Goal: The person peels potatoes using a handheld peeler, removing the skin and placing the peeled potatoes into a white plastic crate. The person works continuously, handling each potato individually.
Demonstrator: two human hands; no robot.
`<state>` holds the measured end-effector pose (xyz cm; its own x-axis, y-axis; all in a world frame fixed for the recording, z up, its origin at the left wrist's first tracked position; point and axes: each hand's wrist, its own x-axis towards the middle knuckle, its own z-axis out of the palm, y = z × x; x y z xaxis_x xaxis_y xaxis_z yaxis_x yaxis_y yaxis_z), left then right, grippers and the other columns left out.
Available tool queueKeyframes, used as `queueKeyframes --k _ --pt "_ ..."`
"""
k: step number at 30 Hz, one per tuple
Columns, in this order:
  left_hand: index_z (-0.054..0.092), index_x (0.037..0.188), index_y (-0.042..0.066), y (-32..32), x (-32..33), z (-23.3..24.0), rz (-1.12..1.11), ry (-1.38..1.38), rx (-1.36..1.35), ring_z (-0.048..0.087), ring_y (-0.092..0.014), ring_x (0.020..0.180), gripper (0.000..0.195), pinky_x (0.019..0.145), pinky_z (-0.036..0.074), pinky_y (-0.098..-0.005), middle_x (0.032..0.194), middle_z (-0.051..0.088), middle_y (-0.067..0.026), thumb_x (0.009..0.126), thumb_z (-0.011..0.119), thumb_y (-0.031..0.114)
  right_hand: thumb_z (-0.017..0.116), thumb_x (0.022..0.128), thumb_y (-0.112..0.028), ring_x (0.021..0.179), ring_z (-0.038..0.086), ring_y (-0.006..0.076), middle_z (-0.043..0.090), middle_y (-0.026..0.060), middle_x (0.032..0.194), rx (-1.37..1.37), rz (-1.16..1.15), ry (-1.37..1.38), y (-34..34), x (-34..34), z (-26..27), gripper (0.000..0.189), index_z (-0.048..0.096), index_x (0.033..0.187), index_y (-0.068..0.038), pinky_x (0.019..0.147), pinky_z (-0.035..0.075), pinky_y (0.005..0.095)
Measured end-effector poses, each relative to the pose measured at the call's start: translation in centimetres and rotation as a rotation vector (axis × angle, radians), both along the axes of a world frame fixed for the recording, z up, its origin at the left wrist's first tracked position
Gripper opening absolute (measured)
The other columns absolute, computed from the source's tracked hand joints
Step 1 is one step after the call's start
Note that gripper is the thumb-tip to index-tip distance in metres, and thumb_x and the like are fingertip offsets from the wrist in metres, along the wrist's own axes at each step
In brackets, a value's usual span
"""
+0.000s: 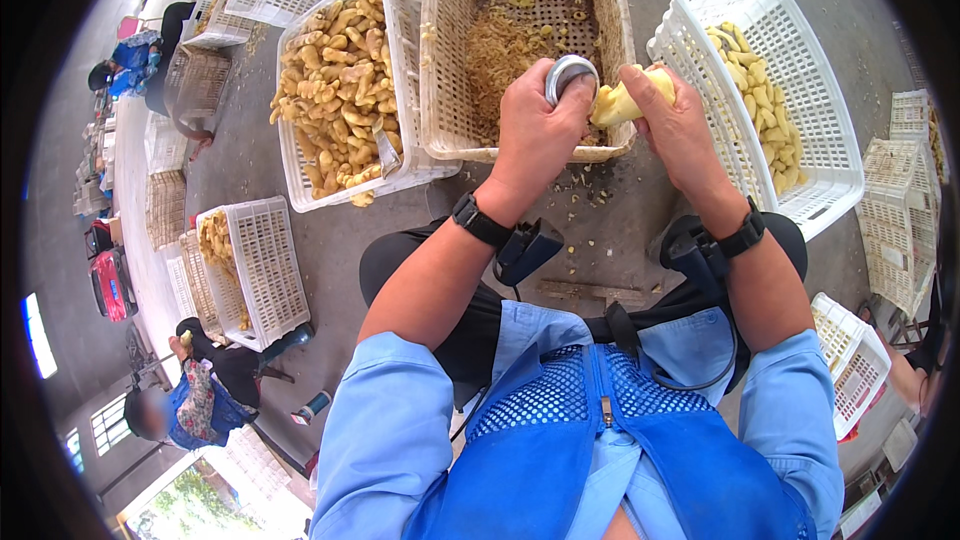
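My left hand (544, 109) is closed around a round metal tool (573, 75) with a ring-like rim; its exact kind cannot be told. My right hand (679, 120) grips a pale, peeled piece of ginger (630, 99), whose end lies close beside the tool. Both hands are above the near end of a dirty plastic crate (433, 120) with brown peelings (491, 52) inside. On the left stands a white crate (289, 180) heaped with unpeeled ginger (337, 82), a flat blade-like tool (387, 148) lying on top. Pale peeled ginger (761, 105) fills part of the white crate (832, 165) on the right.
Scraps (596, 195) and a wooden strip (589, 291) lie on the concrete floor. More stacked crates (262, 277) stand at the left, others (896, 217) at the far right. Co-workers sit at the lower left (202, 397), upper left (135, 64) and right edge (911, 375).
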<state>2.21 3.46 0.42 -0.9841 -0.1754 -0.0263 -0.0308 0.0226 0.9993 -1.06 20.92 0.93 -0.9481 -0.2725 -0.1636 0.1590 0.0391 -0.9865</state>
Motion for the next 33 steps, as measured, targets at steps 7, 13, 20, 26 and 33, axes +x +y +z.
queueKeyframes --k 7,13,20,26,33 --pt "0.064 0.090 -0.003 0.0 0.3 0.3 0.039 0.080 -0.094 0.057 -0.013 0.064 0.021 0.059 0.048 -0.0329 0.070 0.063 -0.0087 0.096 0.069 0.016 0.069 0.100 -0.045 0.067 0.052 0.0024 0.060 -0.0031 0.078 0.033 0.020 0.041 -0.1 0.1 0.6 0.041 0.063 0.094 -0.005 0.057 0.042 0.0213" --pt "0.065 0.093 -0.002 0.0 0.4 0.5 0.055 0.108 -0.104 0.056 -0.013 0.065 0.020 0.061 0.048 -0.0334 0.071 0.063 -0.0099 0.097 0.070 0.017 0.069 0.100 -0.044 0.067 0.053 0.0022 0.060 -0.0026 0.077 0.039 0.065 0.080 -0.3 0.1 0.4 0.040 0.062 0.096 -0.004 0.057 0.042 0.0213" --pt "0.064 0.091 -0.002 -0.2 0.4 0.8 0.014 0.086 -0.160 0.057 -0.015 0.064 0.021 0.061 0.048 -0.0340 0.073 0.064 -0.0113 0.097 0.070 0.018 0.070 0.100 -0.043 0.069 0.054 0.0064 0.061 0.0003 0.076 0.109 0.115 0.188 -0.2 0.0 0.0 0.042 0.060 0.093 -0.003 0.060 0.045 0.0265" --pt "0.062 0.092 -0.002 0.2 0.5 0.6 -0.007 0.160 -0.302 0.065 -0.026 0.064 0.019 0.062 0.050 -0.0385 0.075 0.066 -0.0169 0.097 0.068 0.016 0.070 0.099 -0.043 0.070 0.056 0.0133 0.061 0.0086 0.075 0.207 0.072 0.273 -0.2 0.2 -0.6 0.046 0.058 0.090 0.001 0.063 0.047 0.0332" --pt "0.056 0.092 0.000 0.5 0.0 -0.5 -0.059 0.197 -0.467 0.065 -0.046 0.075 0.019 0.064 0.050 -0.0483 0.081 0.065 -0.0241 0.097 0.066 0.015 0.068 0.099 -0.047 0.071 0.058 0.0142 0.063 0.0107 0.076 0.274 0.032 0.238 -0.1 0.3 -1.4 0.050 0.058 0.090 0.001 0.064 0.048 0.0342"
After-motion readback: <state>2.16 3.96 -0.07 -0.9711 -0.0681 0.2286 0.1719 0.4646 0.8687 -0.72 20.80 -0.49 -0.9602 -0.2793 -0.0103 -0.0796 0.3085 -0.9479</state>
